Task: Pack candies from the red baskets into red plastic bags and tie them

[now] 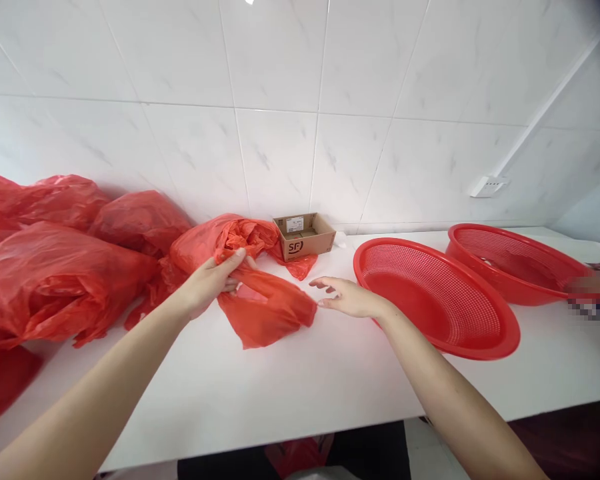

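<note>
Head view, and at far left came a heap of puffed red bags (65, 273) on the white table (205, 400), crowding towards the wall! Next in, the left hand (213, 283), reaching in with thumb and fingers clamped on thin red film. Just behind it sat a crumpled red bundle (205, 247), and whether that joined the film in the grip, you couldn't tell.

And here was the main event: the red plastic bag (280, 310), out from the left hand over the middle of the table, its loose end drooping to the right. Feather-light, by the look of it, limp, probably slippery, and likely to tear if yanked; the gathered edge looked the surest hold, pinched in a fold rather than a single layer.

Behind, a small open carton (307, 239). Then the right hand (347, 298), fingers apart and curved, gripping nothing, tips right by the bag's loose end; contact was too close to call. Rightmost, two red baskets: the near basket (430, 293) beside that wrist, the far basket (510, 260) near a blurred co-worker's hand (593, 290).
</note>
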`<state>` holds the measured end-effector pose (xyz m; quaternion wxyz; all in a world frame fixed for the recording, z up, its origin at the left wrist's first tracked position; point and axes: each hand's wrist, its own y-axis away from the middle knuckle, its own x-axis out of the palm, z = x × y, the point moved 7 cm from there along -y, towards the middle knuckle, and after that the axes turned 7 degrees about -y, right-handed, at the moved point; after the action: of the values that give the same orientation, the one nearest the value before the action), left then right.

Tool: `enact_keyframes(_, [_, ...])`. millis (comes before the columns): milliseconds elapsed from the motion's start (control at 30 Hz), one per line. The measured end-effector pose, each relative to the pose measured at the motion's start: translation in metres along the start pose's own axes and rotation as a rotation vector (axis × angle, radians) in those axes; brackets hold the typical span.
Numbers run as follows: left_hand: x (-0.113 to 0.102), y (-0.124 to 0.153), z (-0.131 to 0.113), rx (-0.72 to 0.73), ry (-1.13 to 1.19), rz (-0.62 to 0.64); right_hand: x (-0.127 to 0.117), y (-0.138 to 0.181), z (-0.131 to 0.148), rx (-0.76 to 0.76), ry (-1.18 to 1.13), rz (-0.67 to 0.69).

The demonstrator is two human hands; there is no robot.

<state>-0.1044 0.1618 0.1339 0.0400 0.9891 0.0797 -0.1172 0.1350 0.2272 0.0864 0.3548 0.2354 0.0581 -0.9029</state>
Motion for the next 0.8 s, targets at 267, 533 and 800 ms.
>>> enact_keyframes(267, [0.066,0.010,-0.041,0.077,-0.103,0.397,0.002,-0.009,0.092,-0.476,-0.266,-0.105])
enact_keyframes(533, [0.055,0.013,-0.042,0.092,0.068,0.410,0.000,0.030,0.114,-0.536,-0.222,-0.174])
enact_keyframes(800, [0.069,0.028,-0.054,0.454,-0.600,0.328,0.015,0.008,0.087,-0.468,-0.376,-0.171])
